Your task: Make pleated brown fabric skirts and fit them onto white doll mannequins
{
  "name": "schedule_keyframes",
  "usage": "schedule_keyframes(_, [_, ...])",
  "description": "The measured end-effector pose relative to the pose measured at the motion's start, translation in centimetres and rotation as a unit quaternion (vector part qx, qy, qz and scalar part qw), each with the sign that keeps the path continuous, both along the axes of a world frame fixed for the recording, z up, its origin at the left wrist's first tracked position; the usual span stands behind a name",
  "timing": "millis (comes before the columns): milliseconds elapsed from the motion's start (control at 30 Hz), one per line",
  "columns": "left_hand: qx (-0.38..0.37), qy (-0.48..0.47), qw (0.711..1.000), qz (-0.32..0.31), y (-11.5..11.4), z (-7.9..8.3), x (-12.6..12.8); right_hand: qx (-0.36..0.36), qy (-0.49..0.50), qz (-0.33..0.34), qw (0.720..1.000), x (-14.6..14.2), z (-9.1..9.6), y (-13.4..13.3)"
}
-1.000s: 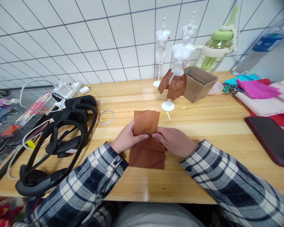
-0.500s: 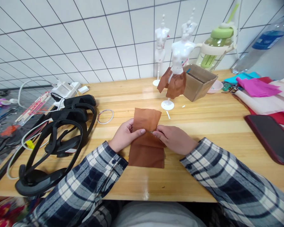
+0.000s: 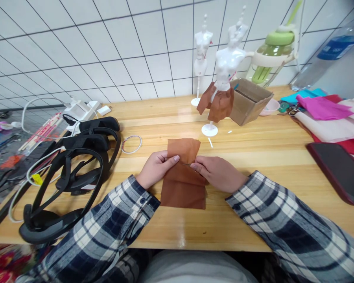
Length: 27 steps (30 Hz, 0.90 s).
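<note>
A brown piece of fabric (image 3: pixel 183 184) lies on the wooden table (image 3: pixel 253 157) right in front of me. My left hand (image 3: pixel 155 169) pinches its left edge, thumb on top. My right hand (image 3: pixel 216 173) pinches a thin pin or needle at the fabric's middle, and the fingertips of the two hands are close together. Behind them stands a small white mannequin (image 3: pixel 225 65) wearing a brown skirt (image 3: pixel 220 104) of the same cloth. A second, bare white mannequin (image 3: pixel 201 51) stands by the tiled wall.
Black headsets (image 3: pixel 73 173) with white cables lie at the left, a wire ring (image 3: pixel 131 144) beside them. A tipped cardboard box (image 3: pixel 250 101), a green bottle (image 3: pixel 271 55), stacked pink and red fabrics (image 3: pixel 330 118) and a dark phone (image 3: pixel 339 171) sit at the right.
My left thumb has slid a little up and to the right along the fabric's edge; the fabric's raised top has settled slightly. My right hand has hardly moved.
</note>
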<state>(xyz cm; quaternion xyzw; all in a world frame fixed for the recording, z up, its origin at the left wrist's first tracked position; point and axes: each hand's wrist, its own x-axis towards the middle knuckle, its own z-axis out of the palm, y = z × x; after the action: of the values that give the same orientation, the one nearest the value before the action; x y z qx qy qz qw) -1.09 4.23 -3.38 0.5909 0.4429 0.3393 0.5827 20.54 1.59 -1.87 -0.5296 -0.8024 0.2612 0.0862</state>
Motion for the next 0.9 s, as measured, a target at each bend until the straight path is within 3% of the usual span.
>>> schedule_keyframes(567, [-0.003,0.005,1.0,0.01,-0.12,0.16,0.2,0.012,-0.012,0.001,1.0,-0.13,0.28,-0.29])
schedule_keyframes(900, [0.011,-0.035,0.999,-0.034,-0.01,-0.27,0.36,0.038,-0.05,-0.012,0.998,-0.18,0.06,-0.3])
